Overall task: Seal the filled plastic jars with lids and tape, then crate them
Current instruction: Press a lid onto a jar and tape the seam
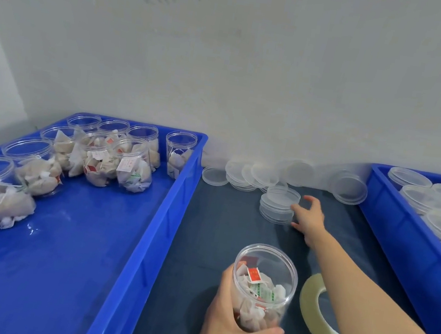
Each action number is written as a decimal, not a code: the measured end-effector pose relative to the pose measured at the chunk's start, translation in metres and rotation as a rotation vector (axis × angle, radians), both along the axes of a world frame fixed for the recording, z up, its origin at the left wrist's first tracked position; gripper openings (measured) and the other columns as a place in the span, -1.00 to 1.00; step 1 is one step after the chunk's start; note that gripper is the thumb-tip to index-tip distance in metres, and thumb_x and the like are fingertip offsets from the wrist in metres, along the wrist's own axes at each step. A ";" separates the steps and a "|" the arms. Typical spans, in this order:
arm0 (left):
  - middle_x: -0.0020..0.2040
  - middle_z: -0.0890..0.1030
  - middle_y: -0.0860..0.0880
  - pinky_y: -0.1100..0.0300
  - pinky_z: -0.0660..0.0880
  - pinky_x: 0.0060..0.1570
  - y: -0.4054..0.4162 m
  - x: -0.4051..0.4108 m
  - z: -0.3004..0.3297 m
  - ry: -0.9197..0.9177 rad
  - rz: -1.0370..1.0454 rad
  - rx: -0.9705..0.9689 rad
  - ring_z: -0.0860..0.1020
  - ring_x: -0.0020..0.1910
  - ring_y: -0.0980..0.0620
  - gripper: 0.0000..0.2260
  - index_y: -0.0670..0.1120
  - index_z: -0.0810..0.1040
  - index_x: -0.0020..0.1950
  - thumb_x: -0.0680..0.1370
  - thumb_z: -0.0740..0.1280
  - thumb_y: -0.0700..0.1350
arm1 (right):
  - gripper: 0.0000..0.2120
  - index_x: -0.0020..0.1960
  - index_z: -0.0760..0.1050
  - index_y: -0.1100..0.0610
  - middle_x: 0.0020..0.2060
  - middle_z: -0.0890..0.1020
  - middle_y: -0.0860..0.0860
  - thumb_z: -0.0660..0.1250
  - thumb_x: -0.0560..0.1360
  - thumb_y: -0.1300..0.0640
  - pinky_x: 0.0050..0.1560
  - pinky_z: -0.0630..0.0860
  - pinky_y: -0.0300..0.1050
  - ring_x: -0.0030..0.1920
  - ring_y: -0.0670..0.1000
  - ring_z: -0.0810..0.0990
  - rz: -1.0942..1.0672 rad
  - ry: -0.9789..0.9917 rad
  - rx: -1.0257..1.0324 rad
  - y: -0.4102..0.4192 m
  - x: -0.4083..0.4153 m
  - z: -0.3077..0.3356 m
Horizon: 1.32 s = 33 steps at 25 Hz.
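Head view: left hand (232,326) wraps fingers and thumb round open jar (262,287) of tea bags, upright on dark mat (217,238), no lid on. Right hand (310,219) stretched forward, fingers spread and curved at side of lid stack (279,205), touching its edge; firm hold cannot be told. Tape roll (318,310) lies on mat just right of jar, under right forearm. More loose lids (244,174) by wall. Left blue crate (147,227) holds filled open jars (100,160). Right blue crate (403,237) holds lidded jars (437,199).
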<state>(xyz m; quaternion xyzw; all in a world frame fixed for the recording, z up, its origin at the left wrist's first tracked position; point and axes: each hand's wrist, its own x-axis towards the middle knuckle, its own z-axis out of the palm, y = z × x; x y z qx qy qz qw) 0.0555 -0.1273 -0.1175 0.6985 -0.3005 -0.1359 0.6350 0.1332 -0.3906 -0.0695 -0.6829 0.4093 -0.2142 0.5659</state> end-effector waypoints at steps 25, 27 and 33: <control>0.24 0.48 0.35 0.34 0.45 0.19 0.001 -0.001 0.004 0.015 -0.045 0.037 0.49 0.21 0.31 -0.18 0.29 0.26 0.30 0.16 0.61 0.05 | -0.82 0.04 0.49 0.21 -0.28 0.63 -0.02 0.16 0.62 0.15 -0.23 0.52 -0.16 -0.26 -0.01 0.59 0.011 -0.437 0.000 0.045 -0.096 0.061; 0.29 0.47 0.27 0.22 0.45 0.25 0.002 -0.004 0.005 -0.003 -0.092 0.065 0.48 0.24 0.27 -0.18 0.26 0.27 0.31 0.16 0.61 0.07 | -0.76 0.05 0.62 0.14 -0.34 0.59 -0.01 0.16 0.61 0.18 -0.33 0.51 -0.21 -0.34 -0.08 0.54 0.184 -0.450 0.204 0.061 -0.128 0.076; 0.19 0.54 0.22 0.25 0.48 0.16 0.002 -0.013 0.007 -0.054 -0.258 0.109 0.53 0.18 0.18 -0.22 0.17 0.29 0.29 0.20 0.63 -0.04 | -0.68 0.09 0.57 -0.15 -0.13 0.55 -0.03 0.15 0.61 0.21 -0.12 0.36 -0.46 -0.13 -0.16 0.49 0.538 0.046 -0.406 0.112 -0.187 0.079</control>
